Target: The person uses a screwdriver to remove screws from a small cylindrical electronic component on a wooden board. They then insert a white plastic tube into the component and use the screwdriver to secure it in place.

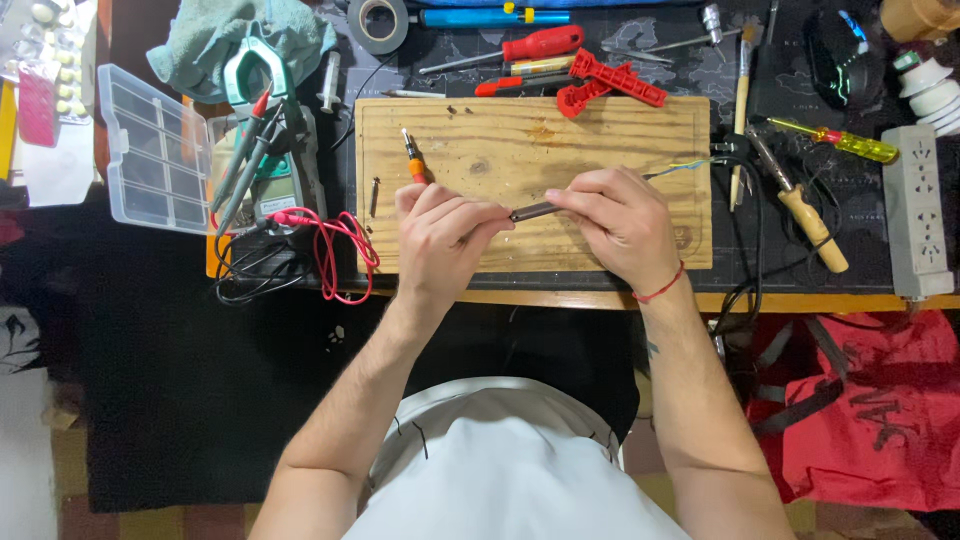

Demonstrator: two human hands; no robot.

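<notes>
Over a wooden board [520,140], my left hand [440,235] and my right hand [615,220] both grip a slim dark metal cylinder [535,211], one at each end. A thin blue and yellow cable [680,168] runs from under my right hand off to the right. My left hand also holds a small orange-collared screwdriver [413,158], its tip pointing away from me. What the cable joins to is hidden by my fingers.
A multimeter [275,170] with red and black leads and a clear compartment box [155,150] sit left. A roll of tape [380,22], red-handled tools [605,80], a soldering iron [800,205], a yellow screwdriver [850,143] and a power strip [918,210] lie behind and right. A red bag [880,400] lies on the floor.
</notes>
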